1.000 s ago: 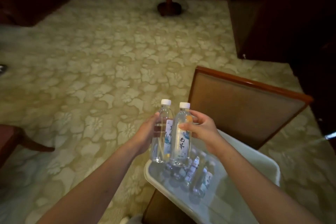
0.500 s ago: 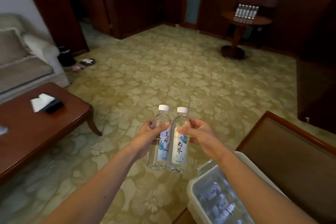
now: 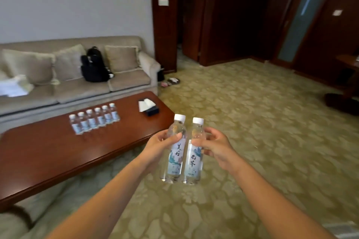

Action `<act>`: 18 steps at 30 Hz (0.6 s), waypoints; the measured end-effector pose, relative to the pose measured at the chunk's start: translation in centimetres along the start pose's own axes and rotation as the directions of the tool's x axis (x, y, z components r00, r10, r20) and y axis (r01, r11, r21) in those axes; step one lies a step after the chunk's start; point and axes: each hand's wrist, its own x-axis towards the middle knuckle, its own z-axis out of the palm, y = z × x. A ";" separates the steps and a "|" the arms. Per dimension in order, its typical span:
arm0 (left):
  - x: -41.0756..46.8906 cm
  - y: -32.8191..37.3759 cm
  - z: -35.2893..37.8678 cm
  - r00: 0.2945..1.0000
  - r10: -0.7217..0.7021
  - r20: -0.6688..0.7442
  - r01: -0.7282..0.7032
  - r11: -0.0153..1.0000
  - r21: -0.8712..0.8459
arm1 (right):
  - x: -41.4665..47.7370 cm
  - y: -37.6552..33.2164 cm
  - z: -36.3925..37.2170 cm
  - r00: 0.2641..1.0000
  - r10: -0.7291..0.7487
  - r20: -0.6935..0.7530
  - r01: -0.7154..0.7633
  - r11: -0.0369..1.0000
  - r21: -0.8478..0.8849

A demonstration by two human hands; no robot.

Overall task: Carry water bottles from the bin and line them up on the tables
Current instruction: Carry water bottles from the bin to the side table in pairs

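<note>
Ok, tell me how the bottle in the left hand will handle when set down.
Probably heavy for its size: the left bottle looks full. Tall and narrow, so it may tip if nudged. On its side the round body would likely roll.

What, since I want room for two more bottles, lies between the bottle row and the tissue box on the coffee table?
Nothing: in the head view, only bare wood of the coffee table shows between the bottle row and the tissue box.
</note>
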 end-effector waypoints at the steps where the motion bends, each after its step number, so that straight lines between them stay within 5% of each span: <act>1: -1.1 0.5 -2.4 0.999 0.006 -0.032 -0.006 1.000 0.011 | 0.5 -0.3 2.5 0.999 -0.008 0.035 0.009 1.000 -0.021; 10: -11.2 3.5 -19.1 0.920 0.051 -0.390 -0.005 0.993 0.117 | 2.9 -2.1 22.8 0.932 0.016 0.361 0.024 0.994 -0.104; 18: -18.6 3.6 -29.3 0.744 0.066 -0.665 0.000 0.995 0.098 | 4.9 -2.7 38.4 0.754 0.079 0.652 0.069 0.978 -0.199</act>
